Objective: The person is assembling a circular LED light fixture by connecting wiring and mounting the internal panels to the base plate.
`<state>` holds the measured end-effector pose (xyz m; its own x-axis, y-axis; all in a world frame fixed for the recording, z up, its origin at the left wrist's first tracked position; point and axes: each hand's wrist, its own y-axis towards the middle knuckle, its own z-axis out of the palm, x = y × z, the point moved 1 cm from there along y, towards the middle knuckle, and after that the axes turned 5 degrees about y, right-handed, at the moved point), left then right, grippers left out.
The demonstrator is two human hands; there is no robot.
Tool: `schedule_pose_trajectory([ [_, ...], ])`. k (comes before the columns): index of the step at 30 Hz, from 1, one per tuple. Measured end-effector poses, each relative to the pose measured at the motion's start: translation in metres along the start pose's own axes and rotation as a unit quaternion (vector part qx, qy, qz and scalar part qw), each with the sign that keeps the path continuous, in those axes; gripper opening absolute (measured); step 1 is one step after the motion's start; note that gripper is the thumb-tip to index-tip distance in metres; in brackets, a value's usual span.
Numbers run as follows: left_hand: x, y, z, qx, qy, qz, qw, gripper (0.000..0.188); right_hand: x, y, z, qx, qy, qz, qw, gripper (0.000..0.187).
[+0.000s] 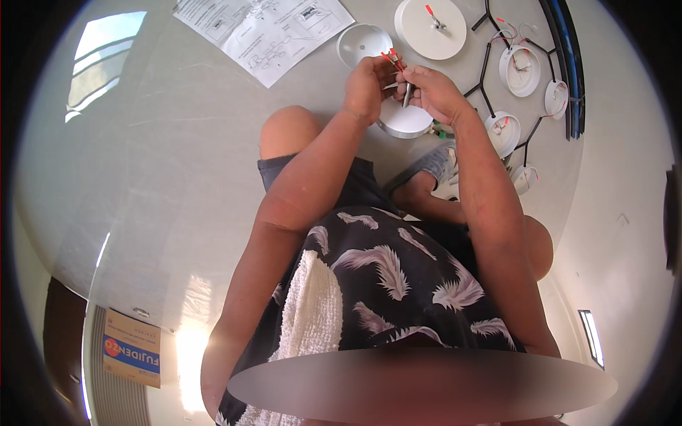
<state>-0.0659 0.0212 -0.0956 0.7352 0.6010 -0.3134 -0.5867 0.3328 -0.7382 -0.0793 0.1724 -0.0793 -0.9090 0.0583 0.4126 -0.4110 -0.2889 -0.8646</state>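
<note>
Slim silver piece (pixel 407 96) was pinched by right hand (pixel 436 91), red-tipped leads (pixel 388 56) by left hand (pixel 365 89), probably for steadiness; white disc (pixel 403 124) was set beneath both, likely for reach.

Left hand (pixel 365 86)'s got some red-tipped wires (pixel 391 59), right hand (pixel 433 91)'s pinching a metal rod (pixel 407 96), both around 12:30. Printed sheet (pixel 266 39)'s at 11, black branching frame (pixel 484 67) 1:30ish, cardboard box (pixel 132 348) 8.

Daylight brightness fills the view. The glossy floor (pixel 185 184) carries a pale window reflection (pixel 106 53) at upper left and burnt-out glare (pixel 190 369) at lower left. Straight edges bow toward the dark rim; a blurred oval (pixel 423 387) covers the bottom. The hands (pixel 364 91) (pixel 439 94) look fairly sharp.
</note>
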Motion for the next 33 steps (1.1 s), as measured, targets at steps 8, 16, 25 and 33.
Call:
schedule_pose_trajectory([
  [8, 0.009, 0.009, -0.005, 0.036, 0.017, 0.006, 0.999, 0.025, -0.002, 0.003, -0.006, 0.002, 0.029, 0.001, 1.000, 0.022],
  [16, 0.008, 0.008, -0.004, 0.016, 0.031, 0.009, 0.999, 0.018, -0.004, 0.006, -0.004, 0.008, 0.038, -0.006, 0.999, 0.020],
  [25, 0.009, 0.008, -0.003, 0.009, 0.056, 0.013, 0.998, 0.017, -0.004, 0.005, -0.002, 0.008, 0.027, -0.009, 1.000, 0.020],
  [33, 0.014, 0.011, -0.008, 0.023, 0.045, 0.003, 0.999, 0.018, -0.008, 0.006, -0.004, 0.006, 0.036, -0.007, 0.999, 0.020],
])
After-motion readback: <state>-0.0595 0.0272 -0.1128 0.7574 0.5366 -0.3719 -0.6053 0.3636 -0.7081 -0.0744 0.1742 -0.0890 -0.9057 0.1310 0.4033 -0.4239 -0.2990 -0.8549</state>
